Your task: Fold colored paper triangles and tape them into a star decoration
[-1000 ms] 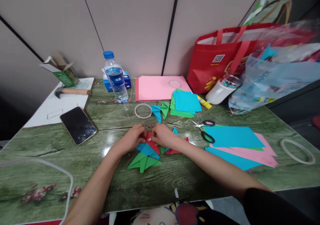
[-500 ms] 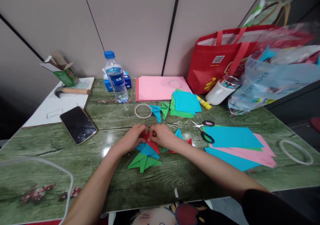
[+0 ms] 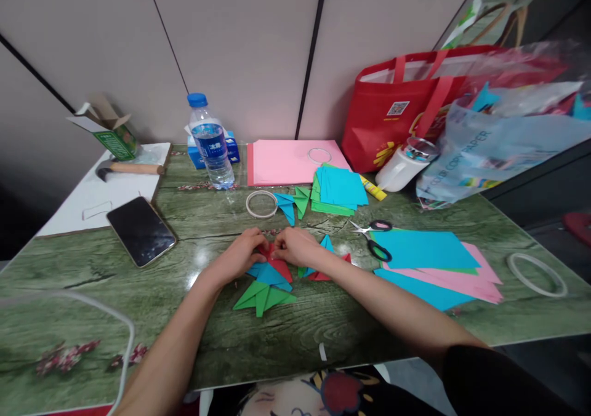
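Near the middle of the table, my left hand (image 3: 247,253) and my right hand (image 3: 293,247) pinch a folded red paper piece (image 3: 280,269) from either side. The fingertips meet at its upper end, and they partly hide it. Just below lies a blue folded paper piece (image 3: 268,276), overlapped by the red one. A green folded paper piece (image 3: 263,297) fans out closest to me, touching the blue one. Behind my right wrist, a blue folded piece (image 3: 327,244) and a red folded piece (image 3: 318,276) are partly covered.
Scissors (image 3: 376,237) lie by blue sheets (image 3: 420,248) on the right. A tape roll (image 3: 261,204), a blue folded piece (image 3: 285,204) and a stack of blue squares (image 3: 341,186) sit beyond my hands. A phone (image 3: 141,231), hammer (image 3: 133,168) and water bottle (image 3: 212,145) stand or lie leftward.
The whole view has shifted slightly. Both hands stay at the red paper piece, with only small finger movement; the other papers lie as before.
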Motion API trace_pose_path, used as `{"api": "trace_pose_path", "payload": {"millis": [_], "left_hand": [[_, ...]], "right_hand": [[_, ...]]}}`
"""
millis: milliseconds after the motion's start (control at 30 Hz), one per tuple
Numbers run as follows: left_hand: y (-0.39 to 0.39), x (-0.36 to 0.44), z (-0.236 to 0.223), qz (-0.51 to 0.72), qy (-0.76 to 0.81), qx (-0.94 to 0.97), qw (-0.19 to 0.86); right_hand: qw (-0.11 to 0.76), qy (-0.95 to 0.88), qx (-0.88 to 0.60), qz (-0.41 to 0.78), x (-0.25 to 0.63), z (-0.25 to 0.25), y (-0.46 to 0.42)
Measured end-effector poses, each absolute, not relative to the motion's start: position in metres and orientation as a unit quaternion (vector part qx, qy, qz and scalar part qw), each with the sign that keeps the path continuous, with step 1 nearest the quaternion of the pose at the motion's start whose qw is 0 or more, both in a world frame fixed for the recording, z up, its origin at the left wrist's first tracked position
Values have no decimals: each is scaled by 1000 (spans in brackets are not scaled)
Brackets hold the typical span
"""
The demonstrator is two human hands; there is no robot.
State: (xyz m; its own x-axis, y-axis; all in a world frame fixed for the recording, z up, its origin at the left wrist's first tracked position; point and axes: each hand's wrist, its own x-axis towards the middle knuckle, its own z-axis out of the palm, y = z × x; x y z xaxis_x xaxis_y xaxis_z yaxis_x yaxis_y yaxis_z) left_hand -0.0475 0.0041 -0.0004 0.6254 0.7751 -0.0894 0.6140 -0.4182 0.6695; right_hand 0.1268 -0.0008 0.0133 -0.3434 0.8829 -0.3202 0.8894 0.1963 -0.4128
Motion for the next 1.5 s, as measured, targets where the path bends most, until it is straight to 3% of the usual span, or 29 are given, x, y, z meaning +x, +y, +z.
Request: {"api": "trace_pose_path", "payload": {"millis": [233, 533, 1000, 1300, 1500], "left_hand": [[4, -48, -4, 119, 411, 839, 335], [3, -48, -1, 107, 423, 838, 327], [4, -48, -4, 113, 409, 840, 337], [6, -47, -4, 114, 408, 848, 319], [6, -48, -6, 122, 404, 848, 320]], "right_hand": [[1, 759, 564, -327, 129, 13, -1], [-45, 824, 514, -234, 131, 19, -7], [34, 867, 456, -198, 125, 10, -1], [40, 887, 447, -108, 120, 12, -22], [33, 878, 465, -110, 119, 3, -26]]}}
